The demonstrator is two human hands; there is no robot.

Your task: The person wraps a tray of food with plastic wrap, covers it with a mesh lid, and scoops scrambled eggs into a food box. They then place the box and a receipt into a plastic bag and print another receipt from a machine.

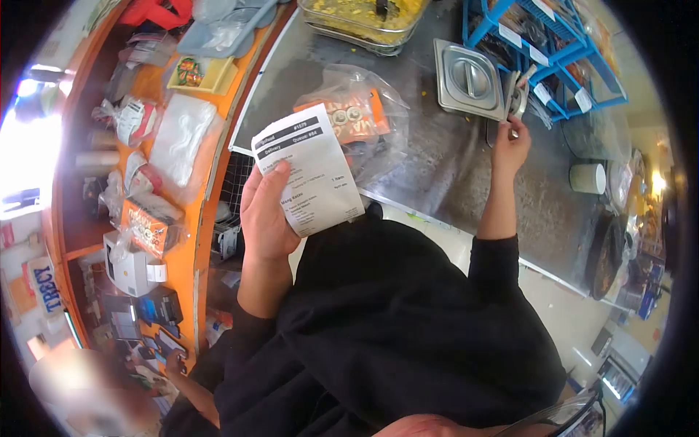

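My left hand (pixel 268 211) is closed on a printed paper receipt (pixel 317 175), thumb on its face; the lines "Delivery" and "1 item" can be read. Just beyond the receipt, a clear plastic bag (pixel 389 142) with an orange printed box (pixel 357 116) in it lies on the metal counter. Out at the right, my right hand (pixel 511 146) has its fingers closed at the lower end of a shiny metal tool (pixel 518 102), whose exact kind I cannot make out. Beside that tool sits a lidded stainless steel container (pixel 470 80).
A glass tray of yellow food (pixel 364 18) stands at the counter's far edge. Blue racks (pixel 557 65) rise at the right, near a white cup (pixel 587 178). On the left, an orange shelf (pixel 200 218) carries bags, a printer (pixel 125 266) and another person's hand (pixel 175 362).
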